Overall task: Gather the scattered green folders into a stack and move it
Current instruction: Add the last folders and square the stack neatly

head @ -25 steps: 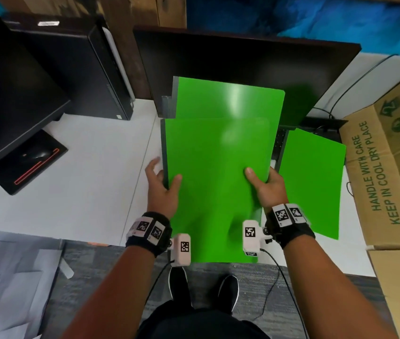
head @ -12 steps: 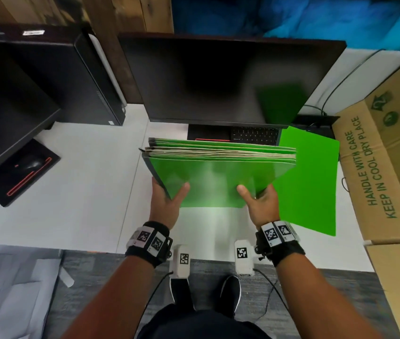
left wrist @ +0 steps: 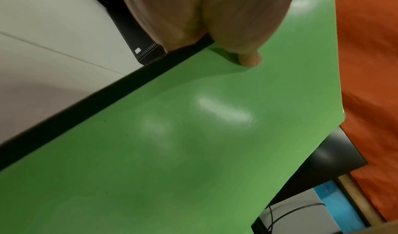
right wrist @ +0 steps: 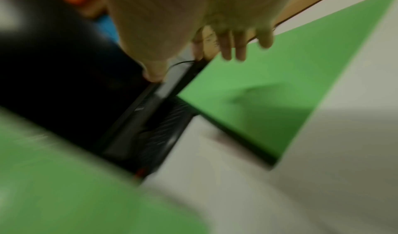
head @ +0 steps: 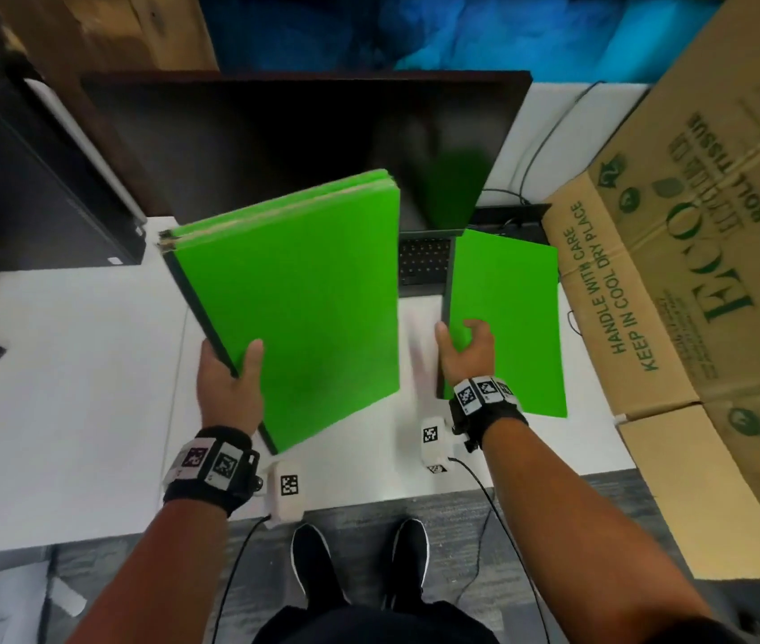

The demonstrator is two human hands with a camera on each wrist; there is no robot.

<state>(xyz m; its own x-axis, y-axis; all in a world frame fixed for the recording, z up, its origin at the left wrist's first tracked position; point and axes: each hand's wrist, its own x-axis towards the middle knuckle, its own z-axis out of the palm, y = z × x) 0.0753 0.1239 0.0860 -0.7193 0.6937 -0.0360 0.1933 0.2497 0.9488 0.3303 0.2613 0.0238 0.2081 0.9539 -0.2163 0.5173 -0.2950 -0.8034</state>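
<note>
A stack of green folders [head: 303,290] with dark spines hangs tilted above the white desk [head: 66,388]. My left hand [head: 229,378] grips its near left edge, thumb on the top cover [left wrist: 193,135]. A single green folder [head: 512,318] lies flat on the desk to the right, its far end over the keyboard. My right hand [head: 466,350] is over that folder's left edge. In the blurred right wrist view its fingers [right wrist: 237,50] are spread and fairly straight just above the cover [right wrist: 269,93], casting a shadow on it. I cannot tell whether they touch it.
A dark monitor [head: 299,141] stands behind the folders with a black keyboard [head: 419,267] under its edge. A large cardboard box [head: 694,271] borders the desk on the right. A black computer tower [head: 43,188] sits at the back left. Cables run behind the monitor.
Both hands held the stack on edge before. Now my right hand has let go and moved right to the single folder, while my left hand alone holds the stack, tilted flat.
</note>
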